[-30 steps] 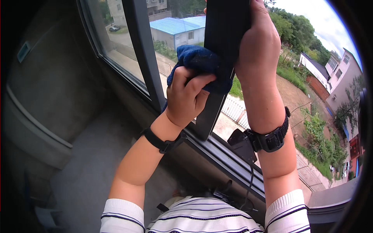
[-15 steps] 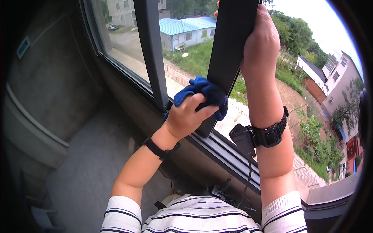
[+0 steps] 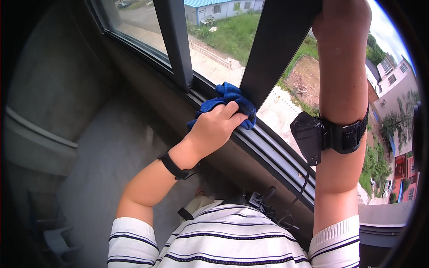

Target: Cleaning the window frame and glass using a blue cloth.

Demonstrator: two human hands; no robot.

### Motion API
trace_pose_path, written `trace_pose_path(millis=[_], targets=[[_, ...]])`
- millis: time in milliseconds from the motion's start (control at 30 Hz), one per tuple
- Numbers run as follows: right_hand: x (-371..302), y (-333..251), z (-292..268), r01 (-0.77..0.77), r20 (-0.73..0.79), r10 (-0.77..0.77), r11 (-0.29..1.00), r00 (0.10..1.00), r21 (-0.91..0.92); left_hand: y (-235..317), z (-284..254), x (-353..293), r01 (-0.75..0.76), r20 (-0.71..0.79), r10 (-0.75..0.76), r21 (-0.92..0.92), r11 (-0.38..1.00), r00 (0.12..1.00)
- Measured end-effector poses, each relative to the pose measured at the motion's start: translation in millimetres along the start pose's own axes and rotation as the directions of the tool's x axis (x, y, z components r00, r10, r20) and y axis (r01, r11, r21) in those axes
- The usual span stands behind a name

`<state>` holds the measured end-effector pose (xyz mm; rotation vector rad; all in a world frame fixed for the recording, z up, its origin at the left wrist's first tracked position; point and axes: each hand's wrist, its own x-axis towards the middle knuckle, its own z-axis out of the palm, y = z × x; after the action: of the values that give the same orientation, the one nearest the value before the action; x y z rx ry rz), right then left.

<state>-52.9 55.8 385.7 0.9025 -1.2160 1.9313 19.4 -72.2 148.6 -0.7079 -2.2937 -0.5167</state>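
Left hand [image 3: 214, 126], forearm [image 3: 149, 185] slanting up rightward: fingers clenched on blue cloth [image 3: 229, 94], bunched just beyond knuckles, at foot of dark window sash [image 3: 281, 47]. Right hand [image 3: 345, 18], arm [image 3: 343, 85] extended upright: beside sash; grip cannot be told.

I seem to be standing in a bare-looking upstairs room, grey wall [image 3: 49, 67], grey floor [image 3: 105, 156], dark-framed window [image 3: 281, 40] overlooking a blue roof [image 3: 198, 2].
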Motion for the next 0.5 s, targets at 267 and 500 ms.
trace_pose_path(millis=[267,500], targets=[[9,2,6,0.128,-0.107,-0.153,0.969,0.982,-0.212,-11,-30,-19,0.391,-0.160,-0.420,-0.182,0.902,0.894],[7,3,-4,0.081,0.169,-0.093,0.994,0.981,0.074,-45,-14,18,0.605,-0.357,-0.586,-0.071,0.793,0.727]])
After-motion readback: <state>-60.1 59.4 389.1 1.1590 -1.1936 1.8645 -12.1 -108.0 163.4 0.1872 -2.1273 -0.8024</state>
